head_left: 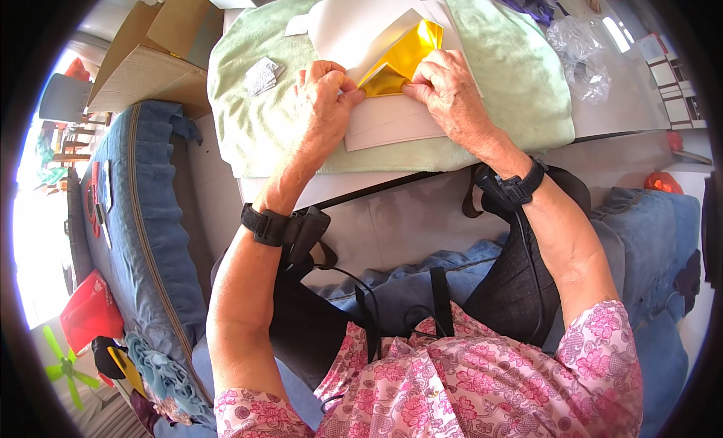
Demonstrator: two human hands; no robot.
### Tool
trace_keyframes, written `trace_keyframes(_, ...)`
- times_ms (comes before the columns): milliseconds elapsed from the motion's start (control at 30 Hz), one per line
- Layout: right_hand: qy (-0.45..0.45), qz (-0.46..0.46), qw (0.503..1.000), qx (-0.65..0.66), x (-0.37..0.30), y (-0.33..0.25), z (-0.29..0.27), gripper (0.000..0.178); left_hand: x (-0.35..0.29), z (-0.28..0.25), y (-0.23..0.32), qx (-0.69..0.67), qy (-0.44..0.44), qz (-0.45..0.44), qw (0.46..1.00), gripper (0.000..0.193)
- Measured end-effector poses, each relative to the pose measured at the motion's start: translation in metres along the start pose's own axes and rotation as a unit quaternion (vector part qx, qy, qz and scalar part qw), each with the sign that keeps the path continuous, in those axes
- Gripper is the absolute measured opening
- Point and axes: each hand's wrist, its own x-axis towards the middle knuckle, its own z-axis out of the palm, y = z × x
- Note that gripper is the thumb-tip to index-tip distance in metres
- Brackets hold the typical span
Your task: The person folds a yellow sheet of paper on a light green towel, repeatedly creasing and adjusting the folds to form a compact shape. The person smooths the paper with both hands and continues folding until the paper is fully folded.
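A sheet of shiny gold paper (407, 55) with a pale back lies partly folded in front of me, its edges raised. My left hand (325, 106) pinches its left corner between thumb and fingers. On the right, the thumb and fingers of my right hand (452, 97) close on the near right edge. Beneath the gold paper are white sheets (392, 125), resting on a pale green towel (520, 99). A small grey-and-white folded piece (263, 76) sits on the towel, left of my left hand.
An open cardboard box (151, 54) stands at the far left of the table. Clear crumpled plastic (580, 57) and a purple bundle (531, 0) lie at the far right. Blue-covered seating (162, 212) is beside me, with red-handled scissors (93, 201) on it.
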Motion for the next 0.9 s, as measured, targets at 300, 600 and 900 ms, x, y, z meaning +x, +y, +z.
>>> trace_keyframes(300,0.002,-0.007,1.000,-0.003,0.000,-0.001,0.001,0.013,-0.002,-0.002,-0.003,-0.006,-0.004,0.007,1.000,0.015)
trace_keyframes(600,-0.006,0.013,1.000,0.026,0.002,-0.005,-0.001,0.017,0.000,0.003,-0.008,-0.038,0.002,-0.003,0.999,0.015)
trace_keyframes(900,-0.015,0.023,0.999,0.032,0.001,-0.002,0.002,0.017,0.001,0.001,-0.007,-0.046,-0.007,-0.003,0.999,0.015)
